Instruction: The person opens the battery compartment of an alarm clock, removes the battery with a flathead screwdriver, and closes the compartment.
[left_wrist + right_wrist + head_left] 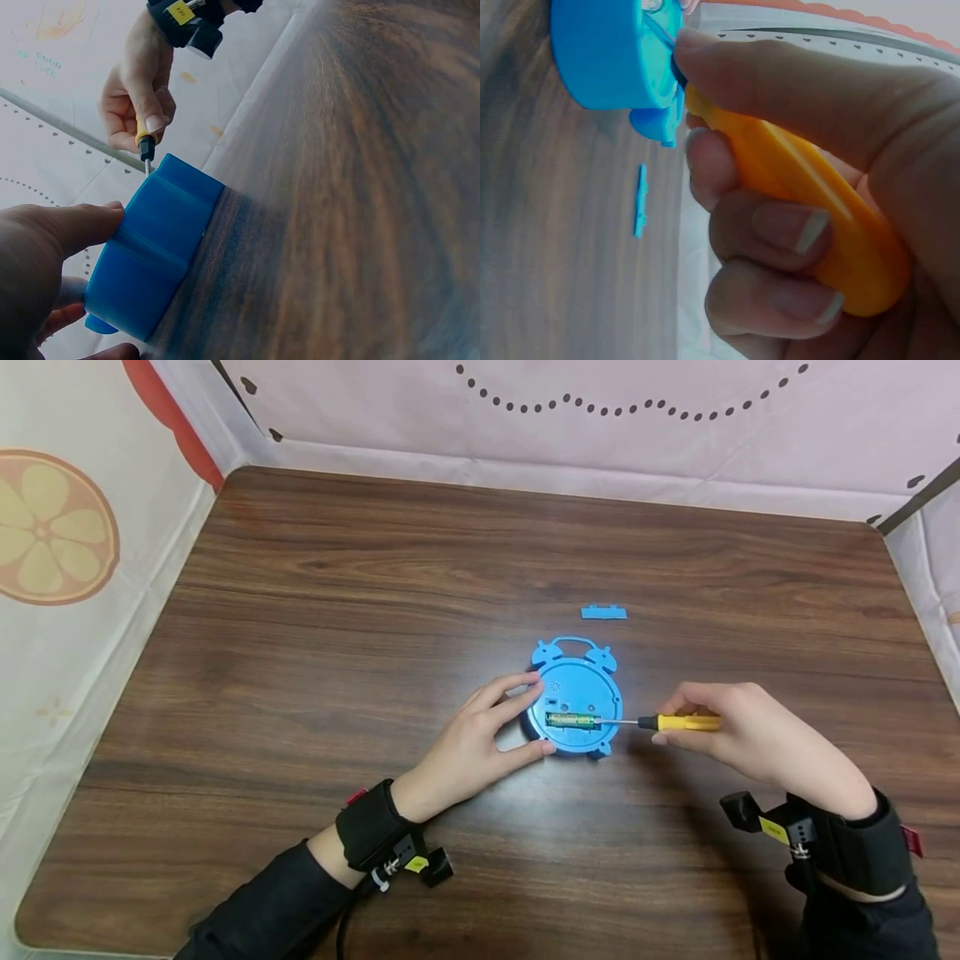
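The blue plastic alarm clock (576, 708) lies face down near the middle of the bench (300, 635), back panel up, so the open battery bay is accessible. The left hand (480, 739) braces the clock's left rim, fingers curled around it. The right hand (738, 731) grips a yellow-handled screwdriver (678, 722), its thin metal shaft reaching the cylindrical battery (573, 721). The detached flat blue cover (603, 612) rests nearer the bench's far edge.

Soft, even light from above; the desk (300, 610) shows mild glare near its middle; both wrist views are dim and blurred.
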Demonstrator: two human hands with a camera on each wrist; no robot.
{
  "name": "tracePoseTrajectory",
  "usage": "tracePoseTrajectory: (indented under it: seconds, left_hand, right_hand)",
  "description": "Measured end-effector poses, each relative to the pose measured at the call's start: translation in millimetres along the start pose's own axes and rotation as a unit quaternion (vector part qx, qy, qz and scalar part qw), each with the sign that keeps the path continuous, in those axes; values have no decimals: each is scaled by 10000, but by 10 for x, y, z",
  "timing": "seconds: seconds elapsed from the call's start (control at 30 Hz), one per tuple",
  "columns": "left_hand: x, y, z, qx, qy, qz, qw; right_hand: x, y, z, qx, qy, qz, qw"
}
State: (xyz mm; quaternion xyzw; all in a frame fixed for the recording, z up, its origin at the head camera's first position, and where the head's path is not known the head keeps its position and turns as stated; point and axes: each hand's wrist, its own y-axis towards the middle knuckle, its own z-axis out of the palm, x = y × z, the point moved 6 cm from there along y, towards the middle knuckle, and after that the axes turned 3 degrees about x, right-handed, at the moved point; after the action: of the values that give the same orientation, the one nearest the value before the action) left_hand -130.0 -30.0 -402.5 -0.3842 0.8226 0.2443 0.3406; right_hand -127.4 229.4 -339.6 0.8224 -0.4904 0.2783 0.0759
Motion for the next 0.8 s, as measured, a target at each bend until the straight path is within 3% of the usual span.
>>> tracePoseTrajectory:
  seconds: [0.33,0.8]
  left_hand:
    - [-2,9,-4,43,-9,-46,10000]
    - [5,2,-3,41,-7,-50,10000]
  right_hand:
    - [-104,-118,161,-105,488,339,9982]
    - [-124,-230,344,-433,858,383,9946]
